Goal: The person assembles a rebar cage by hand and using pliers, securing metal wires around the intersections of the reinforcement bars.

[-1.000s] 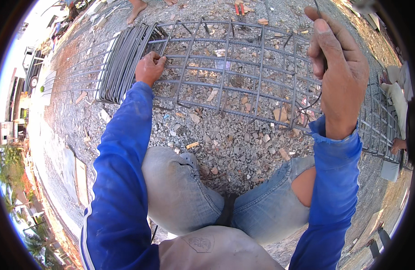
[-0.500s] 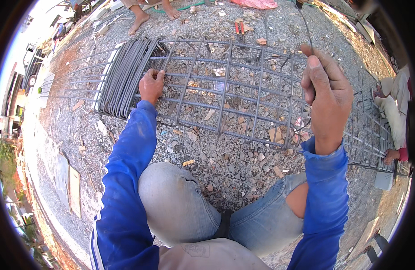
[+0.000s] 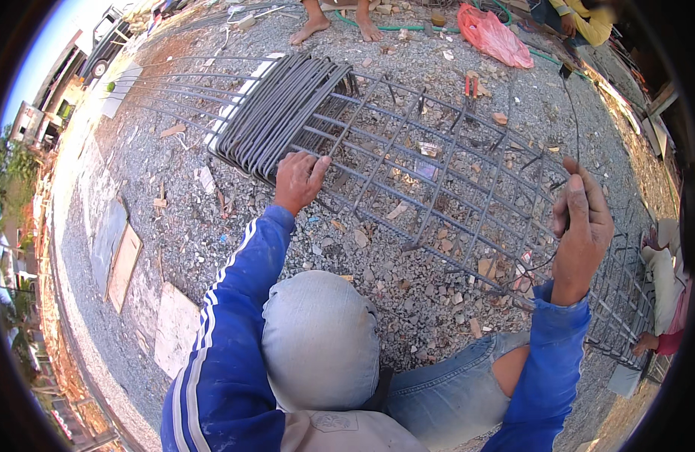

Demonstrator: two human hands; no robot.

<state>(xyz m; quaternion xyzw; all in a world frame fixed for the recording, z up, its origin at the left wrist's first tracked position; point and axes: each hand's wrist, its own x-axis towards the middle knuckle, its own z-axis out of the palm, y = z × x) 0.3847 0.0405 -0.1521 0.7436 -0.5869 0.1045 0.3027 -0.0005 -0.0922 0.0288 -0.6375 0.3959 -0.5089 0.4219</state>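
Observation:
A long cage of steel reinforcing bars (image 3: 415, 202) lies across the gravel in front of me. My left hand (image 3: 298, 181) is closed at the near side of the cage, its thumb and fingers on a steel stirrup (image 3: 355, 117). Just beyond that hand, a thick stack of stirrups (image 3: 283, 113) sits packed together around the long bars. My right hand (image 3: 583, 230) is raised over the cage's right part, fingers pinched on a thin dark wire (image 3: 576, 124). The wire stretches up from the fingertips, and a loop of it hangs below the hand toward the cage.
Red-handled pliers (image 3: 471, 87) lie beyond the cage. A pink plastic bag (image 3: 494, 36) and a person's bare feet (image 3: 340, 29) are farther back. At the right, another person's hand (image 3: 646, 343) rests by the cage end. Flat boards (image 3: 125, 267) lie on the left.
My view has turned, so the cage now slants down to the right. My left hand stays beside the stirrup stack, and my right hand still holds the wire up.

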